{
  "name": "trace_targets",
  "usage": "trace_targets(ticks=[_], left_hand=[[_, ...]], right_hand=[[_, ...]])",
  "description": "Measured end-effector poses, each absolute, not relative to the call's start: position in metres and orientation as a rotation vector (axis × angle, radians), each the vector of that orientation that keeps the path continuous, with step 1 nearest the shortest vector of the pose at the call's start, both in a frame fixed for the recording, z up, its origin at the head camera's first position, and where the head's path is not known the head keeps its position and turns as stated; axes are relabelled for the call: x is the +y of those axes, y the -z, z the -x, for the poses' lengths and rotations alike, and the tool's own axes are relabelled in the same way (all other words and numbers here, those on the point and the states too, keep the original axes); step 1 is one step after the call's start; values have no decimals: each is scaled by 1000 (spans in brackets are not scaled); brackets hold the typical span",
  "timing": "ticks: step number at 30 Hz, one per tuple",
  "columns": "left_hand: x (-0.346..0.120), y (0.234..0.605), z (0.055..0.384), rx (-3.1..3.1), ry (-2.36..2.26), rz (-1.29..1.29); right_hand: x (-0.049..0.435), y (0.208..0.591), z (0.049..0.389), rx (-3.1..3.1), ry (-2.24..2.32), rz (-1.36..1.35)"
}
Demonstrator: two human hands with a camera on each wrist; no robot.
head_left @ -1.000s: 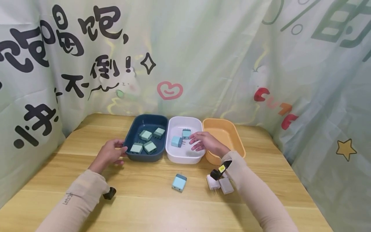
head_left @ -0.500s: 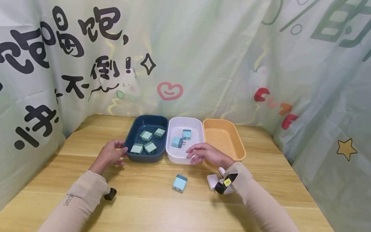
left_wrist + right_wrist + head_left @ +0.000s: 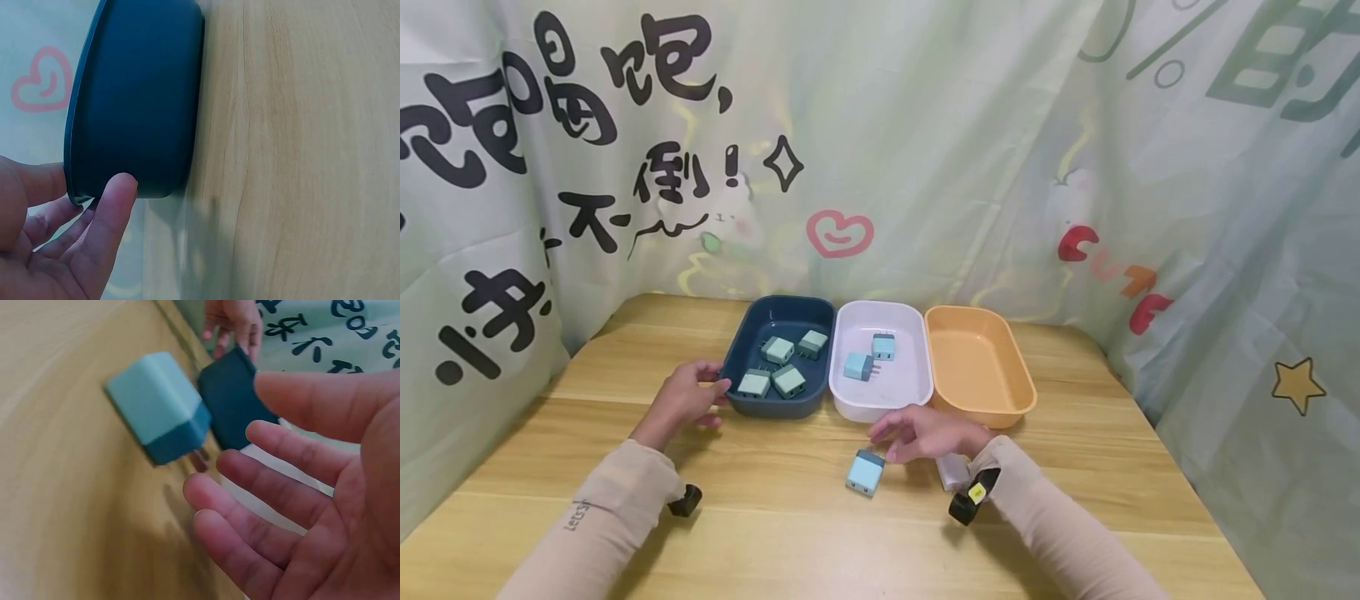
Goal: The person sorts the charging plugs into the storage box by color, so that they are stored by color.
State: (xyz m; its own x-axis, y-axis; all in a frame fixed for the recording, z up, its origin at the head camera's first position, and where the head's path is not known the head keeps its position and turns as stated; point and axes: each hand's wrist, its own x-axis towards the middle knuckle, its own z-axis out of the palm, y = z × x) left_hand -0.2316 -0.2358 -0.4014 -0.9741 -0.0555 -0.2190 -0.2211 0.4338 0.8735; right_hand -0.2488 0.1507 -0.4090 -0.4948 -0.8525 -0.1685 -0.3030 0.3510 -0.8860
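At the near left corner of the dark blue tray, my left hand grips the rim, its thumb against the outer wall in the left wrist view. Inside that tray lie several pale green USB chargers. My right hand hovers with spread fingers and holds nothing. Just left of its fingertips, a light blue USB charger with a dark blue end lies on the table; the right wrist view shows this charger apart from the fingers. Two more blue chargers sit in the white tray.
An orange tray stands to the right of the white one, the three trays side by side. A white charger lies partly hidden under my right wrist. A printed curtain hangs behind the wooden table.
My right hand has come back from above the white tray, down towards the light blue charger on the table. The left hand has kept its place on the dark blue tray.
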Motion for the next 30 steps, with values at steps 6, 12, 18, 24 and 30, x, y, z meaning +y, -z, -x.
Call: trace_targets(ticks=[6, 12, 18, 24, 30], left_hand=[[-235, 400, 233, 2528, -1585, 242], [-235, 401, 230, 2520, -1600, 230], [-235, 401, 230, 2518, -1601, 233], [-234, 401, 231, 2519, -1601, 243], [-235, 401, 231, 2523, -1592, 248]], right_hand=[[143, 415, 245, 1988, 1118, 915], [133, 421, 243, 2057, 984, 1010], [128, 420, 239, 2155, 889, 1104], [129, 420, 238, 2183, 908, 1081], [130, 417, 237, 2234, 967, 992]])
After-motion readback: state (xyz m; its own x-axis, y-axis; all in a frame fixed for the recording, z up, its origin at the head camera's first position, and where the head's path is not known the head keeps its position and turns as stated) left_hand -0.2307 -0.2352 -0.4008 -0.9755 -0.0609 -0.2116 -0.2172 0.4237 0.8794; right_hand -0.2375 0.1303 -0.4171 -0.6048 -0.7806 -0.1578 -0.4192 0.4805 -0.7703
